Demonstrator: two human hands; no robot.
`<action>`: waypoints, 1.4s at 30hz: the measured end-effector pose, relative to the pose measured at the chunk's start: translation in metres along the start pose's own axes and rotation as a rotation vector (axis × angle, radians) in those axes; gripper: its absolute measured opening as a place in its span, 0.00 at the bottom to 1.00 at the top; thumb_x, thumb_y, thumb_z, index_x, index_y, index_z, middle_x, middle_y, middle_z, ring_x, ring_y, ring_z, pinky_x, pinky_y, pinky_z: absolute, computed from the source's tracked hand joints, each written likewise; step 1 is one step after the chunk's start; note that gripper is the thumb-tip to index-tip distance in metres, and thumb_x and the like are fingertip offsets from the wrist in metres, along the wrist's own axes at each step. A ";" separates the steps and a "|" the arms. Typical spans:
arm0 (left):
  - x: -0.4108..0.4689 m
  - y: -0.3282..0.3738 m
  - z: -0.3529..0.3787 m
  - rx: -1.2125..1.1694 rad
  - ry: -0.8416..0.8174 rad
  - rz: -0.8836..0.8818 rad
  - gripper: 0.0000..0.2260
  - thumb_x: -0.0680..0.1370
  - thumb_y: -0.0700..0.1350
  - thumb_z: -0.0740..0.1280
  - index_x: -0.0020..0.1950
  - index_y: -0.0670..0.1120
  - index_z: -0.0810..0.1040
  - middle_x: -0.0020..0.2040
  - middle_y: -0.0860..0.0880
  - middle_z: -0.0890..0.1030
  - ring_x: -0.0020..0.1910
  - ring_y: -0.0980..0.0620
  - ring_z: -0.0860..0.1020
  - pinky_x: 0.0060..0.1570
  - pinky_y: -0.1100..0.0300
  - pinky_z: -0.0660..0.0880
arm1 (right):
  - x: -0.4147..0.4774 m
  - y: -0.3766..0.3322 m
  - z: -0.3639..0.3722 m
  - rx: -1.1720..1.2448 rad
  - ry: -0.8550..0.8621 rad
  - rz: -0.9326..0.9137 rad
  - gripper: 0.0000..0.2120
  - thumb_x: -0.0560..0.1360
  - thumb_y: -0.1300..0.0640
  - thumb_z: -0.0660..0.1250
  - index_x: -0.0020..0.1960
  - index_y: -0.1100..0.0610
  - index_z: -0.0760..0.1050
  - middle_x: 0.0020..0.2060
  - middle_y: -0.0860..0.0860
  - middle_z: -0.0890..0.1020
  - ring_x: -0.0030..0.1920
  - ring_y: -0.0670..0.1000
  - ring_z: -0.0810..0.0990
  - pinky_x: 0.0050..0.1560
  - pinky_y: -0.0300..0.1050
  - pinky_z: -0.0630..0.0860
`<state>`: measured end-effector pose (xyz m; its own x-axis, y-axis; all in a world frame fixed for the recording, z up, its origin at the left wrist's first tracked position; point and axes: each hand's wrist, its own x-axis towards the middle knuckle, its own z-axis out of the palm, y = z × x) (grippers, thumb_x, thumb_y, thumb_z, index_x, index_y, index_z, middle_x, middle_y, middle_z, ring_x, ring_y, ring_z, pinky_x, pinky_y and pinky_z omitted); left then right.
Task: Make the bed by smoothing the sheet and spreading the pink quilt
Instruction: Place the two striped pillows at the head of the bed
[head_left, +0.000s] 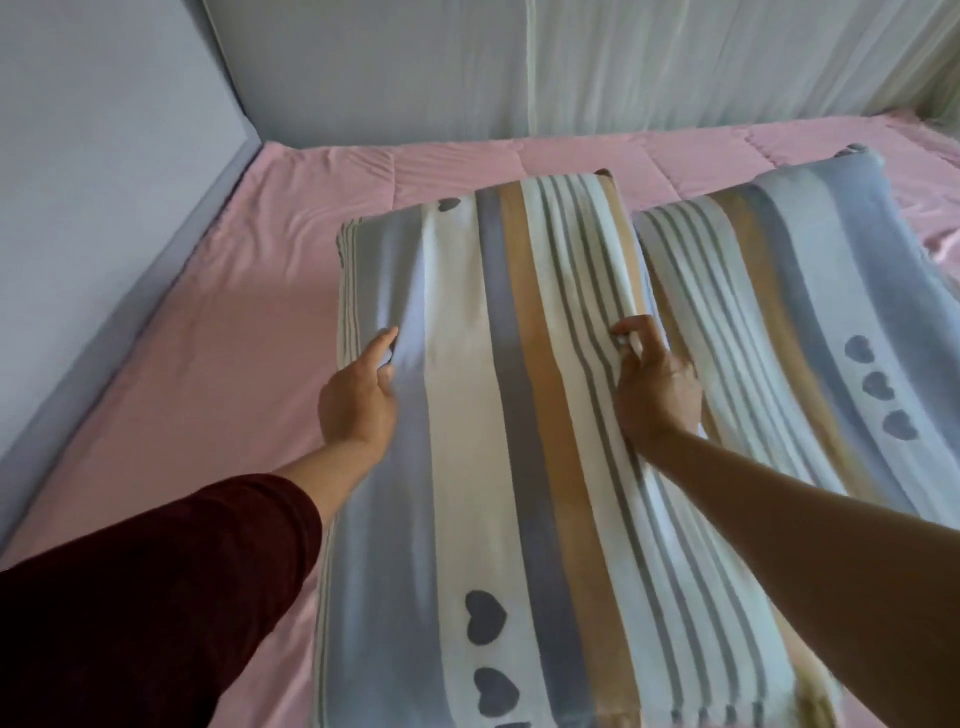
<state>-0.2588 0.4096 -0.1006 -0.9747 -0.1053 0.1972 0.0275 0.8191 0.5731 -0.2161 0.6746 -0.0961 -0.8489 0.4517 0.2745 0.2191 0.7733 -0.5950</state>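
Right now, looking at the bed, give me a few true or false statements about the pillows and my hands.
1. Both hands are on the nearer striped pillow. True: the left hand presses its left side, and the right hand pinches fabric at its right edge.
2. Only one pillow lies on the bed. False: a second striped pillow lies beside it on the right.
3. The covering under the pillows is pink. True.
4. The pillows carry star prints. False: they show dark hearts.
5. Both forearms are sleeved. False: only the left one is.
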 end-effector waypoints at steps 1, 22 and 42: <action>0.004 -0.022 -0.012 0.018 0.000 -0.009 0.20 0.82 0.41 0.56 0.72 0.55 0.68 0.65 0.49 0.77 0.59 0.43 0.77 0.58 0.56 0.71 | -0.011 -0.016 0.019 0.025 -0.010 0.010 0.12 0.79 0.61 0.56 0.59 0.52 0.73 0.39 0.58 0.78 0.43 0.64 0.78 0.38 0.48 0.66; -0.016 -0.243 0.018 -0.106 -0.393 -0.829 0.40 0.71 0.64 0.68 0.72 0.38 0.65 0.69 0.39 0.71 0.66 0.38 0.72 0.63 0.48 0.71 | -0.079 0.000 0.185 -0.328 -0.699 0.536 0.54 0.67 0.21 0.52 0.77 0.61 0.54 0.73 0.62 0.63 0.70 0.63 0.67 0.68 0.59 0.67; 0.066 -0.252 -0.062 -0.394 0.014 -0.573 0.31 0.74 0.52 0.70 0.72 0.39 0.67 0.70 0.41 0.70 0.69 0.43 0.69 0.68 0.50 0.65 | -0.059 -0.134 0.154 0.095 -0.054 0.589 0.26 0.79 0.44 0.58 0.58 0.67 0.77 0.56 0.67 0.78 0.59 0.67 0.74 0.61 0.57 0.70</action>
<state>-0.3164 0.1613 -0.1827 -0.8569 -0.4692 -0.2136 -0.4092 0.3670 0.8354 -0.2695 0.4759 -0.1492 -0.6214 0.7673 -0.1587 0.6182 0.3557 -0.7009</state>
